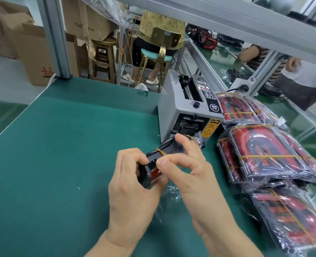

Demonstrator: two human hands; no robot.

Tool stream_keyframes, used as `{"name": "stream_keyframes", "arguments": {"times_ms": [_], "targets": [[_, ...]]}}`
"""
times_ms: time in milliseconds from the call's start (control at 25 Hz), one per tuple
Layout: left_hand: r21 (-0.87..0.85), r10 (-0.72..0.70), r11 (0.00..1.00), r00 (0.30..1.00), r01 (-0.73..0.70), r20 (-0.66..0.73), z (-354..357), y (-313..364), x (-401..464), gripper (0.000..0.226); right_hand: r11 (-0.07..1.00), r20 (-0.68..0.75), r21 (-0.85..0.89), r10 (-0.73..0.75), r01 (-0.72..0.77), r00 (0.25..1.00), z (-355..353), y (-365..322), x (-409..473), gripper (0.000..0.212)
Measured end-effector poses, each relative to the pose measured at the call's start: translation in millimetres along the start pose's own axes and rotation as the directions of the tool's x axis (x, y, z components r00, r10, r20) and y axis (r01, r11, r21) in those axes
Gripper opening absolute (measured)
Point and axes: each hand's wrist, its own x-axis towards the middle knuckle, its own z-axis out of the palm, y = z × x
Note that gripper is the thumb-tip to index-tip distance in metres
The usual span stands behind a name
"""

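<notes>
Left hand (133,180) and right hand (190,169) grasp black bundle (172,148), long axis pointing far-right

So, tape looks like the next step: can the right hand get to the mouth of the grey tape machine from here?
Probably yes. The tape machine stands just beyond the right hand; only the black-and-red part that it pinches lies before the mouth, and the left hand grips that too.

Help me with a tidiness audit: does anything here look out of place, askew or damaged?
Nothing looks damaged or spilled. The bagged packs at the right lie in a loose, slanted pile, overlapping unevenly. A crumpled clear bag lies on the mat beneath the left hand and right hand, which hold a banded part.
</notes>
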Motion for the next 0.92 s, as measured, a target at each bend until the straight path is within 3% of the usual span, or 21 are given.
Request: {"name": "stream_keyframes", "arguments": {"times_ms": [320,400,680,920], "targets": [[-0.049,0.044,0.998,0.998,-0.042,0.053,-9.8,4.0,3.3,0.037,0.998,-0.069,-0.048,-0.042,0.039,0.997,3.4,0.7,-0.7,0.004],[-0.072,0.076,0.995,0.995,-0.071,0.066,-14.2,3.8,4.2,0.034,0.997,-0.073,-0.068,-0.046,0.041,0.996,2.5,2.4,-0.5,0.012],[-0.050,0.282,0.959,0.958,-0.280,0.051,-16.8,-2.9,4.7,0.023,0.989,-0.089,-0.139,-0.059,0.046,0.994,2.4,2.1,1.3,0.012],[-0.059,0.183,0.982,0.983,-0.181,0.029,-16.6,-6.1,3.8,0.038,0.999,-0.046,0.035,-0.022,0.024,0.999,1.7,3.4,4.1,0.013]]}}
